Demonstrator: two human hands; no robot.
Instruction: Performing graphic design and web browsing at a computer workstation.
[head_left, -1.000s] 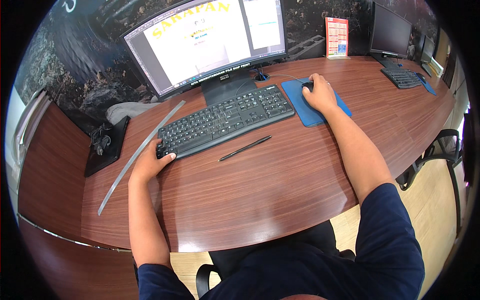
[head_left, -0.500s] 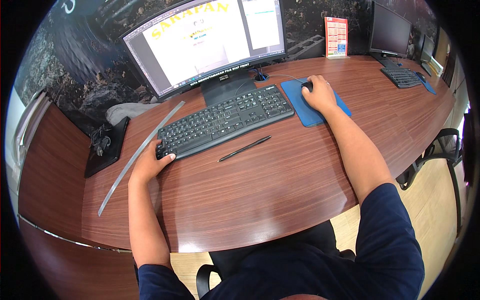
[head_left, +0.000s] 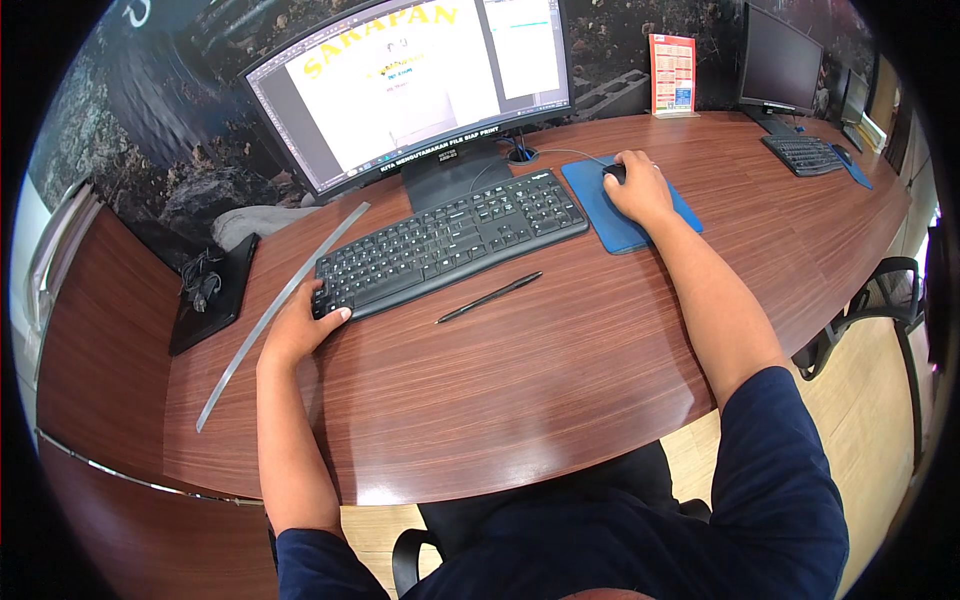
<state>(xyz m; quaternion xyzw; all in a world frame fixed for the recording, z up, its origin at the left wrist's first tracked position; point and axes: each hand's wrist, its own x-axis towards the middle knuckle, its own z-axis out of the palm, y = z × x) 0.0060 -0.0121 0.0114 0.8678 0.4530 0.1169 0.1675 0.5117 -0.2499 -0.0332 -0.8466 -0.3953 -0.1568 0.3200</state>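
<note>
My right hand (head_left: 645,193) is curled over a black computer mouse (head_left: 613,174), which rests on a blue mouse pad (head_left: 622,232). At the left end of a black keyboard (head_left: 455,242), my left hand (head_left: 296,328) lies with its thumb apart from the fingers, touching the lower left corner keys. The fingertips of that hand are partly hidden. A black pen (head_left: 490,297) lies on the desk just in front of the keyboard. Beside my left hand, a long clear ruler (head_left: 230,373) slants across the desktop.
A lit monitor (head_left: 400,95) with a page on screen stands behind the keyboard. To its right are a red desk calendar (head_left: 672,75), a dark second monitor (head_left: 783,60) and another keyboard (head_left: 803,154). A flat black device (head_left: 222,300) with a coiled cable sits by the left partition (head_left: 100,330).
</note>
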